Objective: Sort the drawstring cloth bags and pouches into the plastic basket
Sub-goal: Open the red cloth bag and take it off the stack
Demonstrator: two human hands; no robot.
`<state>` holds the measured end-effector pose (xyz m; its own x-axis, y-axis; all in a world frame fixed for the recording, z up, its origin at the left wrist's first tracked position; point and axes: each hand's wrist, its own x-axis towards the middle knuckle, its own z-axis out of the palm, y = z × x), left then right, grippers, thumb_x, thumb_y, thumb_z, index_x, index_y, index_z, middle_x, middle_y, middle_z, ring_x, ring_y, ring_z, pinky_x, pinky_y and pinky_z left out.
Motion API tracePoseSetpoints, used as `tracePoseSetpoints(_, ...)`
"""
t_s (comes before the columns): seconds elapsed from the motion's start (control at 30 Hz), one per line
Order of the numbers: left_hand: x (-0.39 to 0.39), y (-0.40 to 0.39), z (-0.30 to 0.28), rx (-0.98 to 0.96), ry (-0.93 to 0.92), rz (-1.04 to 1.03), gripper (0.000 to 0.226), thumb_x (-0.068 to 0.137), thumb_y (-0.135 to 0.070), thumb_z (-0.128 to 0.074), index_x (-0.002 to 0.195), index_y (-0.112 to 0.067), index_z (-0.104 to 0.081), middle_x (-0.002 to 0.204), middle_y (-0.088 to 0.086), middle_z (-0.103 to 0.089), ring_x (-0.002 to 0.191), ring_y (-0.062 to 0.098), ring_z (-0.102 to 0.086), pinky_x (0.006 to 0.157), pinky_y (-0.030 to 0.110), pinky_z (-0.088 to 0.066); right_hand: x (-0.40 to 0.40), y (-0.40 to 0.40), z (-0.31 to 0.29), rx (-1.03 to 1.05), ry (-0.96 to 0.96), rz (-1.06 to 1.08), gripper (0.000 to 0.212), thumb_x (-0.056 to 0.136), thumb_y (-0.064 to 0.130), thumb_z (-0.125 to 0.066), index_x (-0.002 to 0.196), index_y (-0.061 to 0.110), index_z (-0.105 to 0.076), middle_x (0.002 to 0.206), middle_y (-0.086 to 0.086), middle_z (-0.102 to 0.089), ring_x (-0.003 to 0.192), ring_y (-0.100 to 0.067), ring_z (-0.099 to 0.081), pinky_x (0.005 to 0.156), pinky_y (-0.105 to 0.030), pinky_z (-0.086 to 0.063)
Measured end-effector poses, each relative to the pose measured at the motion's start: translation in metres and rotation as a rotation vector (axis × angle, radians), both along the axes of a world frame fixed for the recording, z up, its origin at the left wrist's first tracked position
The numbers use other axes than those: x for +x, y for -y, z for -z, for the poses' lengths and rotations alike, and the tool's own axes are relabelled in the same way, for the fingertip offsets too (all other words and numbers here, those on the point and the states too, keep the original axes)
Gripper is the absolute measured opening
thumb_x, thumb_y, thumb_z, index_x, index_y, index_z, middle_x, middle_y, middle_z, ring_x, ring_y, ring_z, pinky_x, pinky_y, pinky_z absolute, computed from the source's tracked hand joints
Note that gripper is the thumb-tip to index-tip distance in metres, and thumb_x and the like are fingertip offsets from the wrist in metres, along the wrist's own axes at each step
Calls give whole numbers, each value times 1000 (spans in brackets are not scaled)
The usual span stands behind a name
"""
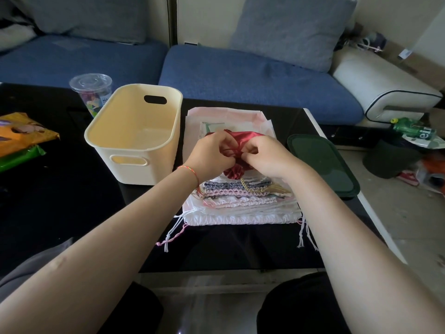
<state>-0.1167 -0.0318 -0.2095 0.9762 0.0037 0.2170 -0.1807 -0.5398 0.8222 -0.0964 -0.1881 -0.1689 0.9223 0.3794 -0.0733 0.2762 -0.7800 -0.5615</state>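
Fingers of left hand (212, 153) and right hand (265, 156) are pinching the red satin pouch (237, 139); the plastic basket (134, 133) is sitting at nine o'clock, nearer the left.

A blue sofa (252, 75) runs along the back, grey cushions (291, 32) propped against the pale wall (207, 18); its white armrest (382, 85) sits at the right; a glossy black surface (60, 208) fills the foreground; daylight is soft; clutter lies on the pale floor (404, 213).
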Motion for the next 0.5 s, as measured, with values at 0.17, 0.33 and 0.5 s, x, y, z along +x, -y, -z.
tracePoseSetpoints(0.17,-2,0,-1,99,47,96,31,75,3,-62,101,-13,-56,85,-3,-63,78,14,-62,79,29,-53,3,3,3,-39,-64,8,12,100,19,-51,98,14,-62,100,-6,-65,86,-21,-58,68,-33,-44)
tracePoseSetpoints(0.33,-2,1,-2,157,89,81,24,85,-2,-60,107,-9,-57,92,0,-63,83,18,-59,79,26,-48,6,7,0,-46,100,25,7,100,19,-52,97,21,-58,98,4,-60,88,-17,-55,64,-26,-36)
tracePoseSetpoints(0.5,-1,0,-5,141,59,27,17,86,-17,-69,101,-11,-70,92,0,-68,86,15,-59,82,25,-46,6,10,-4,28,54,-14,8,100,20,-53,100,21,-61,96,5,-62,88,-14,-56,65,-21,-37)
